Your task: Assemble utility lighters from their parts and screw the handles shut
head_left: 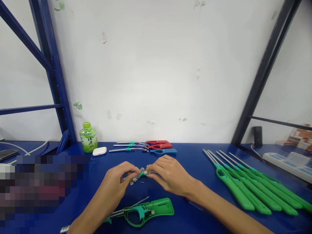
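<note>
On my remote feed, the left hand (115,182) and right hand (172,175) each pinch small clear-and-teal parts (143,173) over the middle of the blue surface (195,161); I cannot tell whether the pieces are joined. Nearer me, an open green half-shell (166,206) holds a teal trigger (141,211) and metal pieces. I see a capped green bottle (88,138) beside a shut white case (99,151), contents hidden. Green lighters (253,185) fan out at right; a red handle (158,146) and a blue handle (165,151) lie near the wall (156,81).
</note>
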{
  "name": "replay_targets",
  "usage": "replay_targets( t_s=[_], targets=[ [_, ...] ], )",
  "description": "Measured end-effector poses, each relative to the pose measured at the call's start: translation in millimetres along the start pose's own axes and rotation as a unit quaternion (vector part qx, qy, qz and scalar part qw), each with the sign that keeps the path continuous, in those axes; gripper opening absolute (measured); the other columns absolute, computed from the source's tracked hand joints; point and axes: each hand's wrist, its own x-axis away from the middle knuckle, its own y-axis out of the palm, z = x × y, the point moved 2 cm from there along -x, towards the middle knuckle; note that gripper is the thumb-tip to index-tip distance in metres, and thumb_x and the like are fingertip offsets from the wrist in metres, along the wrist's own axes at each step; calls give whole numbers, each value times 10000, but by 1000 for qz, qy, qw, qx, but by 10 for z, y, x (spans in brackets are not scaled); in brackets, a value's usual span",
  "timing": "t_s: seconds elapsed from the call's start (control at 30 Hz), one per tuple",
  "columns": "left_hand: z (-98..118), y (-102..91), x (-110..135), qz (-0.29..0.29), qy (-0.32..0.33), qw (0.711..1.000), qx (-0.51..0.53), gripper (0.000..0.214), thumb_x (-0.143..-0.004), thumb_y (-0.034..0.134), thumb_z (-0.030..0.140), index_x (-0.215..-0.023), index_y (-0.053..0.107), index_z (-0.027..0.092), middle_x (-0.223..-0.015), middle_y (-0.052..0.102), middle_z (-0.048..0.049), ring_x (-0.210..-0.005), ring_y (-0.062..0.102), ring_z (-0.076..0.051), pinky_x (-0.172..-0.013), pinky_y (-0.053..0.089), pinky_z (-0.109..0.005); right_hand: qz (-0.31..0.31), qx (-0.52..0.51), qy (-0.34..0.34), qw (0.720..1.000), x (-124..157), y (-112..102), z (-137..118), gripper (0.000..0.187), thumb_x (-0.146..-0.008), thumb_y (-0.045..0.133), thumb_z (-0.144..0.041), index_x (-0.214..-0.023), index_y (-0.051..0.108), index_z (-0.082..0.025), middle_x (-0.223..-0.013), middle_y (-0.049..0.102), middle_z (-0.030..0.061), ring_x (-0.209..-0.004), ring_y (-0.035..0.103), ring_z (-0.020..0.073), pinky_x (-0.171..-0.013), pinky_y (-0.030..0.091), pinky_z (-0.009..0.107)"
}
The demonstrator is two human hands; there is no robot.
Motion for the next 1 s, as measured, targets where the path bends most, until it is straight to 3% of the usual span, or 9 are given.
replay_targets(
  t_s=[0.23, 0.5, 0.63, 0.77, 1.0],
  targets=[
    [-26, 56, 26, 27, -20, 999, 36, 262, -914, 659, 448, -938, 873, 300, -863, 862, -2, -794, 785, -233, -740, 573, -302, 5, 7, -21, 1000, 15, 32, -41, 236, -1205, 551, -350, -1208, 733, -201, -928, 803, 28, -829, 727, 195, -795, 451, 342],
    [4, 96, 53, 13, -36, 996, 78, 277, -903, 648, 462, -889, 855, 278, -800, 856, -3, -755, 824, -238, -699, 618, -294, 4, 8, -18, 1000, 35, 70, -102, 241, -1205, 554, -358, -1182, 739, -206, -952, 817, 27, -828, 725, 196, -807, 444, 363],
    [37, 74, 43, 19, -38, 996, 72, 284, -891, 667, 478, -887, 866, 275, -749, 833, -6, -659, 754, -215, -639, 574, -284, 4, 1, -8, 1000, 33, 61, -115, 245, -1207, 542, -359, -1178, 737, -212, -936, 814, 21, -809, 717, 193, -804, 436, 360],
    [52, 65, 39, 19, -38, 997, 68, 299, -887, 677, 503, -856, 864, 272, -800, 846, -19, -740, 763, -228, -625, 542, -270, 7, -6, -1, 1000, 27, 46, -131, 229, -1201, 555, -348, -1179, 736, -210, -936, 815, 19, -809, 719, 193, -802, 433, 361],
    [71, 55, 42, 21, -41, 997, 55, 330, -879, 657, 523, -846, 854, 260, -755, 817, -28, -711, 717, -232, -615, 510, -288, 7, -6, 12, 1000, 28, 35, -129, 207, -1186, 588, -334, -1183, 745, -199, -923, 820, 23, -800, 725, 195, -793, 436, 361]
  ],
)
